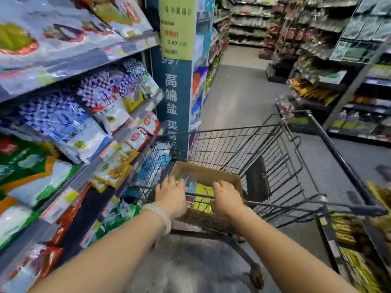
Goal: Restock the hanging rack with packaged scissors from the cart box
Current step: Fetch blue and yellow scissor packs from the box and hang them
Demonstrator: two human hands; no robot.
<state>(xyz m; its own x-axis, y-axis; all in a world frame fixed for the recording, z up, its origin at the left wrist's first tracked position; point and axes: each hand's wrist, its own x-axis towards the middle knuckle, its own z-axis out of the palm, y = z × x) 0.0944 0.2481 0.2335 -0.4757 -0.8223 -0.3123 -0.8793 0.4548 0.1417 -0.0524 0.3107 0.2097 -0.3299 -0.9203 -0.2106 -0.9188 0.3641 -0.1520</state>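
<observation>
An open cardboard box (206, 174) sits in the near left corner of a wire shopping cart (275, 149). Inside it lie flat packs, blue-white ones on the left and yellow ones (202, 196) in the middle; blur hides the scissors themselves. Both my hands reach down into the box. My left hand (171, 194), with a pale bracelet on its wrist, has its fingers closed around the blue-white packs (189, 182). My right hand (227, 197) rests curled over the yellow packs near the box's right wall; whether it grips one is hidden.
Shelves of bagged goods (69, 127) run close along the left, ending in a blue pillar (176, 98) just beyond the cart. The aisle floor (237, 92) stretches ahead. Further shelves (317, 66) and a wire rack of hanging packets (364, 30) stand on the right.
</observation>
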